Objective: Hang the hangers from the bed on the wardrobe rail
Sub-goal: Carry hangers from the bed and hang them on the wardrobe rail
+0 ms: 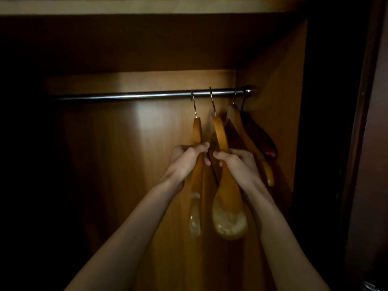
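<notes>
Up at the wardrobe rail [147, 94], you have both arms raised and a wooden hanger in each hand. Your left hand [184, 160] is wrapped around the arm of the left hanger [197, 131], fingers curled over its front edge, and that hanger's metal hook already sits over the rail. Your right hand [235, 162] grips the second hanger [220, 133] the same way; its hook is at the rail too, though it pokes slightly above the bar, so you cannot be sure from this angle that it is fully seated. Both hangers are turned edge-on to you, which is likely why you hold them low on the arm: it lets you steer the hook from below while keeping the wood out of the way. Just to the right, a lighter wooden hanger [237, 120] and a dark red hanger [260, 139] hang near the end of the rail, close beside the wardrobe's side wall [279, 91]. You are placing the new ones to their left, probably to keep the hooks from tangling. By the look of it, once the right hook settles you can let go of both.
</notes>
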Demonstrator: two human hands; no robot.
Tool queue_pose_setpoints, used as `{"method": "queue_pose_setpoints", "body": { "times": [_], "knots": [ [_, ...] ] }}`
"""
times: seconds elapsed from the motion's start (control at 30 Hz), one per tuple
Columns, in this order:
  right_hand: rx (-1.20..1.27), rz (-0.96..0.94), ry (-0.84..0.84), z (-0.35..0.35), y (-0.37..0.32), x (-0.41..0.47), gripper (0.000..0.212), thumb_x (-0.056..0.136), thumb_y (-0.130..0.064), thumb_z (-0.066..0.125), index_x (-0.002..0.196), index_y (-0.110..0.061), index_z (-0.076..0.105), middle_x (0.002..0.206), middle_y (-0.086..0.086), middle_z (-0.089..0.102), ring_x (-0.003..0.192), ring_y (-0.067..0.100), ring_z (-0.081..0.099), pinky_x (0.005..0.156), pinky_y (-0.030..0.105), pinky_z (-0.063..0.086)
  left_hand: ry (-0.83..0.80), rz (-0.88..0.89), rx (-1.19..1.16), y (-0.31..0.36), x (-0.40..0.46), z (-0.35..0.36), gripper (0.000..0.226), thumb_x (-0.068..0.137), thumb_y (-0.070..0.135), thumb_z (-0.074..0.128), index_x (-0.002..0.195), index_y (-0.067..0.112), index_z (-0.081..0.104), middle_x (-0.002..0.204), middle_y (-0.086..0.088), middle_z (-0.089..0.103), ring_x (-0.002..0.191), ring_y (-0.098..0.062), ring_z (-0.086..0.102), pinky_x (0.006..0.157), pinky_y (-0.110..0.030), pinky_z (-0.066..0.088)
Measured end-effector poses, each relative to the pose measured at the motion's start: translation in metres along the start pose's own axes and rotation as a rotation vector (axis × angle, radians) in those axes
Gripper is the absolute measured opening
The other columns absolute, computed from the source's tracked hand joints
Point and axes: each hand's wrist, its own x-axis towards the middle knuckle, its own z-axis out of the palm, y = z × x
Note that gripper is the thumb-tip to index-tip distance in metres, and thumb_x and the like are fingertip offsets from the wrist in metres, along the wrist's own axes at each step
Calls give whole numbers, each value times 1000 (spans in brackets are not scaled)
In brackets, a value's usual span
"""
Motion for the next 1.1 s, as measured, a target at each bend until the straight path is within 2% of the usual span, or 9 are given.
{"method": "queue_pose_setpoints", "body": {
  "times": [0.07,0.13,0.27,0.43,0.53,0.63,0.77,0.83,1.1],
  "knots": [
    [13,-5,24,0,-10,13,16,85,-27,69,73,-18,74,69,-2,71,68,16,69,63,26,47,0,33,3,12,14,2,40,92,44,66,90,5,78,70,-5,74,67,-16,72,80,-34,56],
    [20,-5,45,-1,-17,27,16,84,-26,69,70,-18,73,65,-4,71,61,12,68,60,24,47,-11,49,9,23,26,5,41,90,44,68,92,4,78,67,-6,70,62,-16,70,74,-33,56],
    [29,14,79,3,-25,50,23,82,-25,70,59,-21,69,58,-6,69,55,10,66,60,24,48,-39,38,11,37,50,10,42,87,45,69,87,4,78,71,-9,73,68,-22,72,82,-39,61],
    [35,83,99,6,-21,66,14,83,-26,70,72,-20,75,68,-3,73,69,16,70,63,27,51,-58,-16,-62,36,72,16,38,88,42,70,97,7,79,72,-7,72,69,-21,70,84,-38,60],
    [33,119,92,9,-15,69,14,83,-26,69,75,-18,77,70,-2,76,73,19,73,66,27,53,-63,-32,-76,28,78,21,36,87,41,71,94,6,79,70,-7,71,69,-21,69,84,-40,60],
    [50,156,88,11,-12,68,15,84,-27,69,85,-15,78,80,3,78,78,21,74,67,28,54,-71,-47,-65,23,82,24,36,87,43,71,91,7,78,70,-6,71,69,-21,71,81,-37,60],
    [81,192,97,8,-5,66,12,88,-28,68,83,-19,73,80,2,75,75,17,70,58,25,48,-84,-94,-60,10,86,27,39,85,45,72,88,6,79,66,-5,71,63,-19,69,73,-34,58],
    [79,189,102,8,-2,67,12,88,-29,67,86,-18,73,85,4,76,78,19,71,61,26,50,-97,-119,-59,4,85,29,41,82,48,73,84,7,78,65,-4,71,62,-18,69,75,-36,57],
    [137,210,125,8,1,65,17,90,-29,67,96,-14,72,90,7,74,80,21,69,61,26,49,-127,-140,-119,3,74,36,41,80,49,74,87,10,78,65,-2,71,67,-19,71,77,-36,58]
  ]
}}
